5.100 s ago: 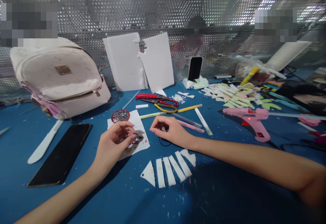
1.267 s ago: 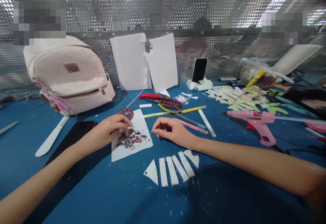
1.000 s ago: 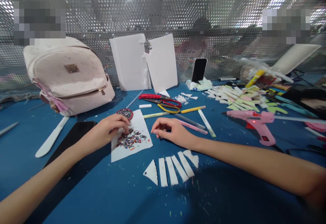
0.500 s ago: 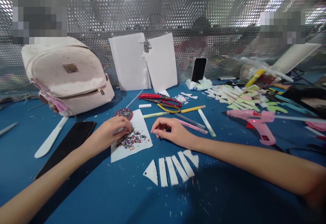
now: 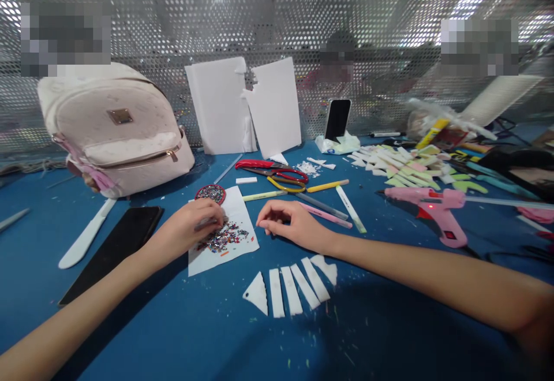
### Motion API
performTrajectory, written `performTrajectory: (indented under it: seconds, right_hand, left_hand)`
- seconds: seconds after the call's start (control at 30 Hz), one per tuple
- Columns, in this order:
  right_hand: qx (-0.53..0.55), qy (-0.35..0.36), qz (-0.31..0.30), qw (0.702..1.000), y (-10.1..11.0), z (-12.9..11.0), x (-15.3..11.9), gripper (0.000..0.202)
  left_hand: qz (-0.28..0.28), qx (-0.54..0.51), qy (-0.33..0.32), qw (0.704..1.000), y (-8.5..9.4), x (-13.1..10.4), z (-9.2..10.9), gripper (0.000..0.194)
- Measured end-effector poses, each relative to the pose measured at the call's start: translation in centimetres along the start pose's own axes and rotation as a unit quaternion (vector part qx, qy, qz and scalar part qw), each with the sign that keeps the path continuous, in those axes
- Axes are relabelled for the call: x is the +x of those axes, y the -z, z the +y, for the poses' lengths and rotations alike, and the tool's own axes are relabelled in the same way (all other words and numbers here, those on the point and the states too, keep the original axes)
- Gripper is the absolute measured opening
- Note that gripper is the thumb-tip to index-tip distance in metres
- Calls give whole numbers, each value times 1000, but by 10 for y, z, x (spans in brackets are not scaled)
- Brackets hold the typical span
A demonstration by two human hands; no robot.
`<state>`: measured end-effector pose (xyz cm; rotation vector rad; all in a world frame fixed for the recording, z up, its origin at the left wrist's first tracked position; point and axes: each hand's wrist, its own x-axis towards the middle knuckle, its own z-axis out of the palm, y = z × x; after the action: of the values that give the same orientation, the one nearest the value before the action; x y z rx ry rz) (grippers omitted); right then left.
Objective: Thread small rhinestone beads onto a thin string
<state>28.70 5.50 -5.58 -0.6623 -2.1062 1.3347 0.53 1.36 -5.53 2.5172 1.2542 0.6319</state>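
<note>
My left hand (image 5: pixel 197 223) is over the left part of a white sheet (image 5: pixel 237 202), its fingers curled down at a pile of small glittery beads (image 5: pixel 227 236). Whatever those fingertips pinch is too small to make out. Behind that hand sits a round red-rimmed dish (image 5: pixel 210 194) of similar beads. My right hand (image 5: pixel 294 224) rests on the blue table just right of the sheet, fingers curled together, with anything inside hidden. Nearer me, several white strips (image 5: pixel 293 290) lie in a row between a pointed white piece (image 5: pixel 257 293) and a tail-shaped one (image 5: pixel 325 268).
Scissors (image 5: pixel 277 172) and markers (image 5: pixel 328 186) lie behind my hands. A pink glue gun (image 5: pixel 445 205) and cut pieces (image 5: pixel 402 164) are at right. A backpack (image 5: pixel 121 133), black phone (image 5: pixel 116 248) and white knife (image 5: pixel 86 236) are at left. An upright phone (image 5: pixel 338 120) stands behind.
</note>
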Motion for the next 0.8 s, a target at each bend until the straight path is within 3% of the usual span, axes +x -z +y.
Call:
performTrajectory:
  seconds: [0.27, 0.47, 0.63, 0.8]
  right_hand:
    - [4, 2, 1, 1000, 0, -1, 0, 18]
    - [3, 5, -1, 1000, 0, 0, 0, 17]
    - [3, 2, 1, 1000, 0, 0, 0, 17]
    - [2, 4, 3, 1000, -1, 0, 1, 17]
  left_hand:
    - [-9, 16, -6, 1000, 2, 1, 1, 15]
    - [49, -10, 52, 997, 12, 0, 14, 11]
    - [63, -21, 120, 990, 13, -3, 16, 11]
    - [73, -41, 125, 989, 13, -3, 15, 8]
